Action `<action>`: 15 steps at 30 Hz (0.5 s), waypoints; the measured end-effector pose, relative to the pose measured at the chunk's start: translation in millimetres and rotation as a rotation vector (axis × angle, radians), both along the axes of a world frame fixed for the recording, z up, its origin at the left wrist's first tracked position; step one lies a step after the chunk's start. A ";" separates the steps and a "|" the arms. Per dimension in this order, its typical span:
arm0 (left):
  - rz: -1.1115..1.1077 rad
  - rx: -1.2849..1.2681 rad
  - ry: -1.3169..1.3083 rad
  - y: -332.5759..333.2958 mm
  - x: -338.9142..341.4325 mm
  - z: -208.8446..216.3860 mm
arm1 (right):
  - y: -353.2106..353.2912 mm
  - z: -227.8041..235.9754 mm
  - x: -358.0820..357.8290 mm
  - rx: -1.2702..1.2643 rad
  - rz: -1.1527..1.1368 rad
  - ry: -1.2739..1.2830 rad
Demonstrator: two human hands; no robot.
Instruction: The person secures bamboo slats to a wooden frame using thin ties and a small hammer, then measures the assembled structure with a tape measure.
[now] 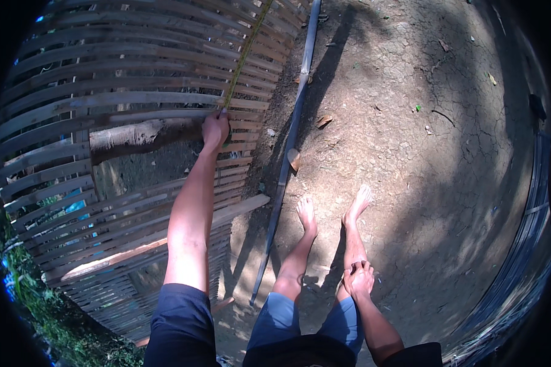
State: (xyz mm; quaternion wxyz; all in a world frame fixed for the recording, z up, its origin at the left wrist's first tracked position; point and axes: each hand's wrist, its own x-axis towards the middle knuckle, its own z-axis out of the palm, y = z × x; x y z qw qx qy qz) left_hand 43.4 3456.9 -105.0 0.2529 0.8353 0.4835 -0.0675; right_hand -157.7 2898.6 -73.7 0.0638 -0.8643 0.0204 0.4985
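My left hand (215,129) is closed at the slatted bamboo fence, at the end of a gap between slats. From its fingertips a yellow measuring tape (242,58) runs up and away across the slats (159,67). Most of what sits in the palm is hidden; a bit of dark green shows beside it. My right hand (359,278) rests at my right knee with its fingers curled in. Whether it holds something small is hidden.
A long bamboo pole (294,122) lies along the fence's right side. Through the gap a log (138,136) shows, and a plank (226,212) crosses the lower slats. My bare feet stand on cracked earth (422,165). Thin strips (526,208) are bundled at far right.
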 end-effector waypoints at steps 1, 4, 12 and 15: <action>-0.005 -0.001 0.001 1.0 0.2 -0.5 | -2.6 -1.7 -2.7 0.008 -0.001 -0.006; -0.009 0.001 0.007 0.8 2.1 -1.2 | -3.0 -1.9 -2.2 0.012 -0.003 0.004; 0.011 0.017 0.004 -5.9 2.7 3.8 | -2.3 2.0 -2.1 -0.002 -0.040 0.030; 0.012 0.029 0.010 -6.0 0.5 6.5 | -1.6 2.2 0.1 -0.013 -0.009 0.030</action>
